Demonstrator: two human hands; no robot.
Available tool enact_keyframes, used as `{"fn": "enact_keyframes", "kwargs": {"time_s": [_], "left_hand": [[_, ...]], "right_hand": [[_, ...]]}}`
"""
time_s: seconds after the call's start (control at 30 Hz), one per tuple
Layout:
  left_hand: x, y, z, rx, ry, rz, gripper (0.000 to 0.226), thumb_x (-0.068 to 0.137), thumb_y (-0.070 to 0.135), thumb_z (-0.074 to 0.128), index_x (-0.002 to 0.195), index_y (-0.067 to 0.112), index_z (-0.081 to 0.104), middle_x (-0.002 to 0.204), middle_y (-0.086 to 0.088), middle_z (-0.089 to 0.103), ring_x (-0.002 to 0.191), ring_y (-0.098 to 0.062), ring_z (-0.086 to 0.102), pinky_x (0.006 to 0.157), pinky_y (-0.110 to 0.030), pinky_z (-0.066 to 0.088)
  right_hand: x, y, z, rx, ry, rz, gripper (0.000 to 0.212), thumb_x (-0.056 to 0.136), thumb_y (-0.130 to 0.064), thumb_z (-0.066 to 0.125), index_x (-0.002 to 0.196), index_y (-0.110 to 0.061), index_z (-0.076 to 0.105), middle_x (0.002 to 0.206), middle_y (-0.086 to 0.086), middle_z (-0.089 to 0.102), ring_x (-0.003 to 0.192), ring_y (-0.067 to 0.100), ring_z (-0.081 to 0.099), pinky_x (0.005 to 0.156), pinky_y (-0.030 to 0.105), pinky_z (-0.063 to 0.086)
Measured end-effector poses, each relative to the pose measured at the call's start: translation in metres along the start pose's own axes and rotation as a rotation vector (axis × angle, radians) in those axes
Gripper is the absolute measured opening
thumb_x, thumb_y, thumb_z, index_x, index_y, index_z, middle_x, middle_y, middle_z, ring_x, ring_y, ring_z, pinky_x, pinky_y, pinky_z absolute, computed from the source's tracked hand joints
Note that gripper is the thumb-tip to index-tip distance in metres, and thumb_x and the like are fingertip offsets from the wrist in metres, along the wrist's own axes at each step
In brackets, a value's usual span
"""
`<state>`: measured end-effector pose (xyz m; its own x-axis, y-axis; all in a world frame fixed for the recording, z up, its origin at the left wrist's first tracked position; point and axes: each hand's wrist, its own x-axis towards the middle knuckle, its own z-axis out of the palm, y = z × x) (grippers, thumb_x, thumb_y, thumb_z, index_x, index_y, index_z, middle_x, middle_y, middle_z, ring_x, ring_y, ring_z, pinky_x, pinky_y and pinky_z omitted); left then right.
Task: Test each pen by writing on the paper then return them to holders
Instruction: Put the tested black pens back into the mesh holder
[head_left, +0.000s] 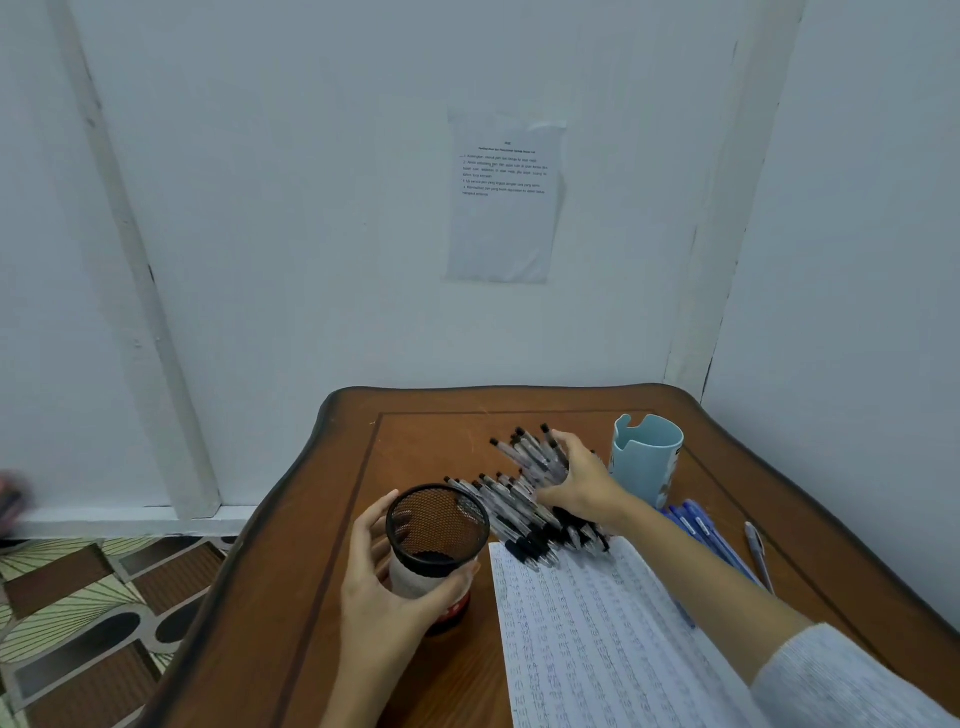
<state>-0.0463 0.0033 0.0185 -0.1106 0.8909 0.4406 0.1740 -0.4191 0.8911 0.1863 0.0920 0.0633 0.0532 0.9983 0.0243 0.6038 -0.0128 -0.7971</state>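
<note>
Left hand (387, 582): my fingers wrap the mesh holder (437, 538), steadying it empty for returns.
Right hand (574, 480): curled round a bunch of black pens (535, 457), gathering them.
Paper (597, 639): beside, covered in scribbles.

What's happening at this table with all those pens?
A person is handling pens at a wooden table. The left hand grips a black mesh holder, which looks empty. The right hand holds a bundle of black-capped pens, with a pile of similar pens at the top edge of the paper. The paper is covered in handwriting. A light blue cup stands behind, and blue pens lie to the right.
</note>
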Motion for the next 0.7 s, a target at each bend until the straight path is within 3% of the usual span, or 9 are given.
{"fn": "enact_keyframes", "kwargs": {"time_s": [0.1, 0.27, 0.33, 0.43, 0.47, 0.57, 0.6, 0.63, 0.7], "left_hand": [[-0.001, 0.001, 0.001, -0.008, -0.009, 0.004, 0.090, 0.043, 0.043, 0.087, 0.123, 0.046, 0.045, 0.122, 0.025, 0.052, 0.111, 0.012, 0.048, 0.076, -0.003, 0.042], [-0.002, -0.001, 0.002, -0.013, -0.010, -0.005, 0.090, 0.049, 0.026, 0.094, 0.119, 0.051, 0.045, 0.122, 0.024, 0.053, 0.109, 0.010, 0.050, 0.082, -0.011, 0.040], [-0.002, 0.000, 0.003, -0.018, -0.009, -0.005, 0.090, 0.049, 0.023, 0.094, 0.118, 0.051, 0.045, 0.121, 0.025, 0.053, 0.108, 0.011, 0.050, 0.082, -0.011, 0.040], [-0.003, 0.000, 0.005, -0.025, -0.017, -0.005, 0.090, 0.047, 0.026, 0.095, 0.118, 0.051, 0.045, 0.119, 0.027, 0.052, 0.106, 0.015, 0.049, 0.082, -0.011, 0.039], [-0.003, -0.001, 0.005, -0.026, -0.020, -0.007, 0.090, 0.046, 0.028, 0.095, 0.118, 0.051, 0.045, 0.119, 0.028, 0.053, 0.107, 0.015, 0.049, 0.083, -0.011, 0.039], [-0.003, -0.002, 0.005, -0.044, -0.027, -0.021, 0.091, 0.044, 0.033, 0.095, 0.119, 0.052, 0.045, 0.121, 0.026, 0.054, 0.109, 0.010, 0.051, 0.082, -0.010, 0.039], [-0.002, -0.002, 0.005, -0.055, -0.026, -0.025, 0.091, 0.045, 0.033, 0.095, 0.119, 0.051, 0.046, 0.121, 0.025, 0.054, 0.109, 0.010, 0.051, 0.081, -0.009, 0.039], [-0.002, -0.001, 0.005, -0.065, -0.026, -0.026, 0.091, 0.045, 0.031, 0.095, 0.119, 0.051, 0.046, 0.120, 0.024, 0.056, 0.107, 0.011, 0.052, 0.081, -0.010, 0.040], [-0.002, -0.001, 0.005, -0.081, -0.028, -0.023, 0.092, 0.044, 0.027, 0.096, 0.118, 0.050, 0.048, 0.117, 0.023, 0.058, 0.105, 0.012, 0.053, 0.083, -0.013, 0.043]], "right_hand": [[-0.007, -0.007, -0.009, 0.120, -0.020, -0.074, 0.075, 0.080, -0.008, 0.076, 0.141, -0.014, 0.032, 0.132, 0.001, 0.051, 0.120, 0.019, 0.051, 0.104, 0.035, 0.042], [-0.026, -0.032, -0.018, 0.273, 0.042, -0.217, 0.041, 0.081, -0.007, 0.075, 0.110, -0.020, 0.049, 0.095, 0.005, 0.070, 0.080, 0.018, 0.069, 0.093, 0.043, 0.052], [-0.035, -0.046, -0.018, 0.368, 0.071, -0.273, 0.050, 0.081, -0.005, 0.074, 0.119, -0.024, 0.047, 0.095, 0.007, 0.071, 0.076, 0.019, 0.070, 0.082, 0.037, 0.056], [-0.048, -0.070, -0.014, 0.580, 0.087, -0.365, 0.082, 0.081, 0.002, 0.072, 0.136, -0.041, 0.029, 0.090, 0.007, 0.070, 0.068, 0.016, 0.067, 0.068, 0.024, 0.055], [-0.050, -0.078, -0.011, 0.623, 0.101, -0.388, 0.085, 0.081, 0.003, 0.072, 0.139, -0.039, 0.026, 0.087, 0.008, 0.070, 0.066, 0.016, 0.066, 0.066, 0.023, 0.055], [-0.054, -0.105, 0.001, 0.714, 0.156, -0.418, 0.071, 0.078, -0.002, 0.076, 0.139, -0.009, 0.041, 0.084, 0.007, 0.072, 0.063, 0.017, 0.066, 0.065, 0.025, 0.056], [-0.055, -0.113, 0.006, 0.747, 0.160, -0.427, 0.063, 0.078, -0.004, 0.077, 0.133, -0.012, 0.048, 0.084, 0.007, 0.072, 0.063, 0.018, 0.067, 0.066, 0.028, 0.057], [-0.057, -0.120, 0.013, 0.782, 0.163, -0.435, 0.057, 0.077, -0.005, 0.077, 0.125, -0.026, 0.054, 0.086, 0.008, 0.073, 0.065, 0.019, 0.067, 0.067, 0.031, 0.058], [-0.058, -0.126, 0.029, 0.840, 0.176, -0.429, 0.064, 0.077, -0.004, 0.078, 0.120, -0.045, 0.052, 0.089, 0.010, 0.072, 0.068, 0.022, 0.069, 0.071, 0.033, 0.059]]}}
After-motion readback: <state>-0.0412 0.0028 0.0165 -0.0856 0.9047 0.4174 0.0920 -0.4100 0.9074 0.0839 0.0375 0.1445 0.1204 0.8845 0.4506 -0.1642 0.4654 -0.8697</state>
